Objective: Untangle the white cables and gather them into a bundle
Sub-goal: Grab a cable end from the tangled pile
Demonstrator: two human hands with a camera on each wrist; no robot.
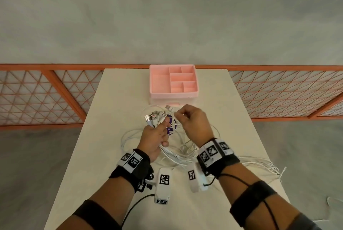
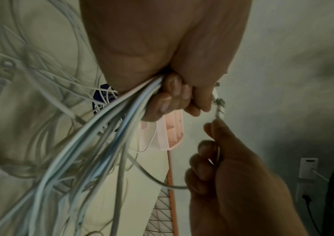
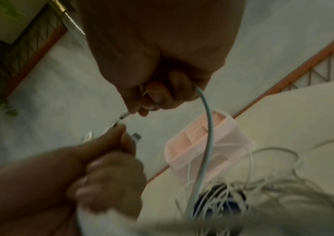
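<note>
Several white cables [image 1: 178, 152] lie in tangled loops on the cream table [image 1: 115, 183]. My left hand [image 1: 160, 129] grips a bunch of them near their ends, and their metal plugs [image 1: 155, 116] fan out above the fist. In the left wrist view the bunch [image 2: 101, 135] runs down from the left hand's curled fingers [image 2: 172, 92]. Just to the right, my right hand [image 1: 181, 115] pinches a single cable [image 3: 207, 127] near its plug [image 2: 220, 110], held close to the fanned plugs. A round purple label [image 1: 171, 126] lies under the cables.
A pink divided organizer tray [image 1: 159, 81] stands at the table's far edge, just beyond the hands. More cable ends [image 1: 263, 164] trail off the table's right side. An orange lattice railing [image 1: 55, 96] runs behind the table.
</note>
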